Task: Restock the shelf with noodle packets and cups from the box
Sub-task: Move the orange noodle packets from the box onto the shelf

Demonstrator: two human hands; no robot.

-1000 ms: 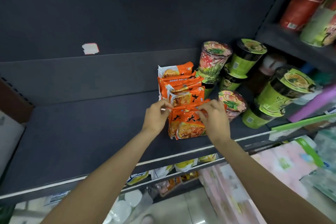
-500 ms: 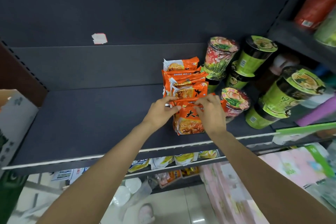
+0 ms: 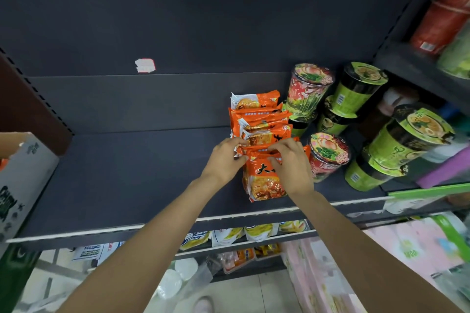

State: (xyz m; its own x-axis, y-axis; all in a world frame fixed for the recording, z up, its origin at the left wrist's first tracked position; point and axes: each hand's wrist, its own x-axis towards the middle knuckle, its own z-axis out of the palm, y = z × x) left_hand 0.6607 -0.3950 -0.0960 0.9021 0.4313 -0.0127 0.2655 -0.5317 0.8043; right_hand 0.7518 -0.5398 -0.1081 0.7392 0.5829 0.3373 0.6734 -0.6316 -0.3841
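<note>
Left hand (image 3: 223, 160) and right hand (image 3: 290, 168) are pinching the top edge of the front orange noodle packet (image 3: 264, 180), standing near the shelf (image 3: 127, 180) lip. Noodle cups (image 3: 328, 155) are crowding just right; bare shelf is lying left, toward the box (image 3: 23, 180).

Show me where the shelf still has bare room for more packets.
The shelf is bare from the box at its left end to the orange packets, back wall to front edge. Right of the packets it is crowded: stacked cups fill it to the right end.
</note>
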